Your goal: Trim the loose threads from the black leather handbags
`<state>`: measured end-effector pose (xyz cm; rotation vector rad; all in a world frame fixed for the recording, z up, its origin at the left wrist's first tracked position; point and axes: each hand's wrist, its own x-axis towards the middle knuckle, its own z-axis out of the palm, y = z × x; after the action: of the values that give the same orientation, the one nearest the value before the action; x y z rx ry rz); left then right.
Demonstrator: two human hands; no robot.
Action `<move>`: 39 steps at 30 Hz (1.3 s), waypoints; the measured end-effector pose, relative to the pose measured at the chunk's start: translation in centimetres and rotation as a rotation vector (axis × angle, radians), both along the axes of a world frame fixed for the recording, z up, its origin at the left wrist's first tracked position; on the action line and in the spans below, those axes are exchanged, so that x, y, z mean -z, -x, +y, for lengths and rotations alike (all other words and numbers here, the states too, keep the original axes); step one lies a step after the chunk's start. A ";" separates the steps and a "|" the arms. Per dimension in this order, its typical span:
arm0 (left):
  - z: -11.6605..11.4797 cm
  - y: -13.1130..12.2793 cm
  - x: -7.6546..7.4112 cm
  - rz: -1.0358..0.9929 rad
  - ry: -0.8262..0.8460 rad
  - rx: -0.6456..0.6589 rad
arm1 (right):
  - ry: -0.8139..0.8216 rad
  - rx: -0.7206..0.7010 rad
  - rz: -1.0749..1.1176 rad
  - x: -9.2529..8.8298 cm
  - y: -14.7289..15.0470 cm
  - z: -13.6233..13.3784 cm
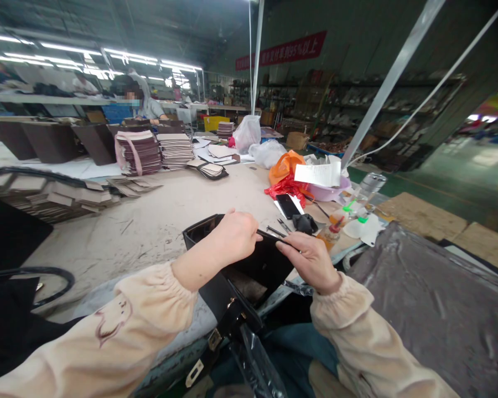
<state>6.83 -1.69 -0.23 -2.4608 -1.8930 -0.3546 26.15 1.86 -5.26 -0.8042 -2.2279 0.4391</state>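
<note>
A black handbag (218,296) stands tilted at the table's near edge, its top open toward me and gold-coloured metal fittings on its front. My left hand (238,235) is closed on the bag's far upper edge, fingers curled over it. Farther right along that same edge, my right hand (309,260) pinches the rim between thumb and fingers. A strap with a gold buckle plate (195,373) hangs from the bag above my lap. Clear plastic wrap (259,359) trails down beside it. My left forearm covers part of the bag's left side.
Stacked brown boards (136,155) and dark bins (52,141) line the table's far left. On the right lie a phone (288,206), a glue bottle (330,235), an orange bag (288,166) and a lilac basin (332,190). A person (147,102) sits beyond the table.
</note>
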 end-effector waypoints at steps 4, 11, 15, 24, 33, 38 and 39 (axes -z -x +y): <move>0.1 0.1 0.1 -0.017 0.001 0.013 | 0.005 0.000 0.028 0.4 -0.1 0.4; 0.4 0.1 0.2 0.035 -0.020 -0.017 | -0.029 0.031 0.138 0.7 0.0 0.1; 0.5 0.1 0.2 0.051 -0.027 -0.019 | -0.086 0.088 0.226 0.4 0.7 0.0; 0.4 0.3 0.3 0.041 -0.039 -0.023 | -0.272 -0.010 0.164 0.6 -0.3 -1.3; 0.5 0.1 0.3 0.039 -0.033 -0.012 | -0.267 0.094 0.206 -1.6 -1.8 -3.9; 0.7 0.1 0.2 0.056 -0.033 -0.026 | -0.152 0.169 0.154 -1.8 0.9 -1.7; 0.7 0.1 0.1 0.057 -0.030 -0.031 | -0.128 0.154 0.118 -1.6 1.3 -1.1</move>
<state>6.77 -1.04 -0.37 -2.3925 -1.8872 -0.3061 24.80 0.74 -3.70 -0.8517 -2.0457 0.2605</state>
